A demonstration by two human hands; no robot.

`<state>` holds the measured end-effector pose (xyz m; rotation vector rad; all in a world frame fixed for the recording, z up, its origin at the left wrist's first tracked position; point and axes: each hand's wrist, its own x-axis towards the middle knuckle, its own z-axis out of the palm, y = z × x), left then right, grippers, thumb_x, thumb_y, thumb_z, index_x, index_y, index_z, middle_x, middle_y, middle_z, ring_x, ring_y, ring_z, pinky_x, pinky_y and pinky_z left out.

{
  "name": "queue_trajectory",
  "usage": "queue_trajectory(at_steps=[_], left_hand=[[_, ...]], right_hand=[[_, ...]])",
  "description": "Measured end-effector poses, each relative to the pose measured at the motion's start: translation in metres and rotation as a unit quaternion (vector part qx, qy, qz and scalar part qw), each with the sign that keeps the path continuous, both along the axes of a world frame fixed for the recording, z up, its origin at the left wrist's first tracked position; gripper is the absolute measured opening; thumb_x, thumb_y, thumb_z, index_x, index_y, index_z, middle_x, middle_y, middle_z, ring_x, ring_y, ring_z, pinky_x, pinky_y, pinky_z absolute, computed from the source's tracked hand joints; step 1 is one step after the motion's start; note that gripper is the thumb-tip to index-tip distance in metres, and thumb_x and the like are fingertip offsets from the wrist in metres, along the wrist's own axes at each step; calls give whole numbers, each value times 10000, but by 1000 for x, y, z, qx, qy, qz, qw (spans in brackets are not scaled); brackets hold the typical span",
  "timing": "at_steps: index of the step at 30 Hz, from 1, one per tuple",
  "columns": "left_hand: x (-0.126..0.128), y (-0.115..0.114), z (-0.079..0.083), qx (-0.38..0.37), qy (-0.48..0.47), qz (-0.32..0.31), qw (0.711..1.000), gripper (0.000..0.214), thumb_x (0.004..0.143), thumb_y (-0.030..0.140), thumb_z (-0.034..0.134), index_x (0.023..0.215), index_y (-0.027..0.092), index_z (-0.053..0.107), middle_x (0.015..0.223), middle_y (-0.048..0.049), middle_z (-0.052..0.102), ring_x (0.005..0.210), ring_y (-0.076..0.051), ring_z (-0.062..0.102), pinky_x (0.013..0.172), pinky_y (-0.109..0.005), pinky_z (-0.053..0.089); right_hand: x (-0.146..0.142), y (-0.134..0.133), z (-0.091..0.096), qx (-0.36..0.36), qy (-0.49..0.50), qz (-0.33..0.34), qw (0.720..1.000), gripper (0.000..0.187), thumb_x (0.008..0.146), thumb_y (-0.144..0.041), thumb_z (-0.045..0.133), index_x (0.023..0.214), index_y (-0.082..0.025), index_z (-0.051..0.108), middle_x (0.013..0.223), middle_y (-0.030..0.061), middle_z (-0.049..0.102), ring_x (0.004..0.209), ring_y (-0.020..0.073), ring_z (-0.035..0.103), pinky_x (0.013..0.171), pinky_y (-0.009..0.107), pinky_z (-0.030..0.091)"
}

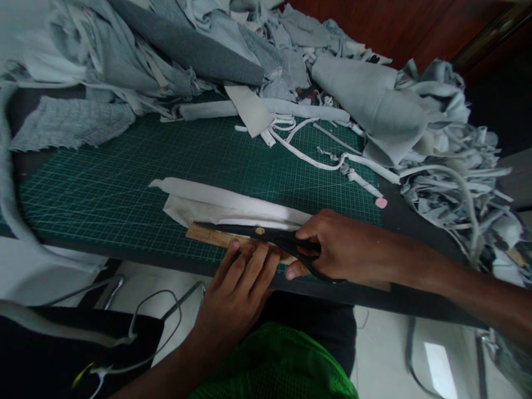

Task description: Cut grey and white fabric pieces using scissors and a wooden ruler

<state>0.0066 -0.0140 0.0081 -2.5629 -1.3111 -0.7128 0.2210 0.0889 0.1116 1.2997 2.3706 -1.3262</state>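
My right hand (332,244) grips a pair of black scissors (272,235) by the handles, with the blades pointing left. They lie along the lower edge of a folded white cloth strip (233,202); whether the blades are parted I cannot tell. My left hand (241,282) has its fingers stretched out over a wooden ruler (211,235) near the table's front edge. The ruler runs just below the scissors, partly hidden under the fingers. Beneath all of this lies a green gridded cutting mat (112,188).
Grey and white fabric scraps (137,50) are heaped along the back. A rolled grey cloth (366,100) and tangled strips (440,205) lie to the right. White cords (307,158) and a beige card-like piece (251,111) rest on the mat. A dark chair (75,343) stands below left.
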Motion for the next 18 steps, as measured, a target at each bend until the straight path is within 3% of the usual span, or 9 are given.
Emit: queue_trajectory(at_steps=[11,18], left_hand=[[0,0,-2,14,-1,-1,1000,388,1042,258,512,1375,95,624,1354,-123,699,1216,-305,627,1193,-490,412],[1,0,0,6,-6,0,1000,366,1047,269,510,1350,103,630,1350,-111,702,1221,-297,617,1208,-479,389]], right_hand=[[-12,2,3,7,-21,3,1000,318,798,-387,805,650,-175,619,551,-55,528,505,80,430,476,248,267],[-14,1,0,20,14,3,1000,384,833,-414,802,617,-166,603,520,-70,489,484,64,417,475,230,277]])
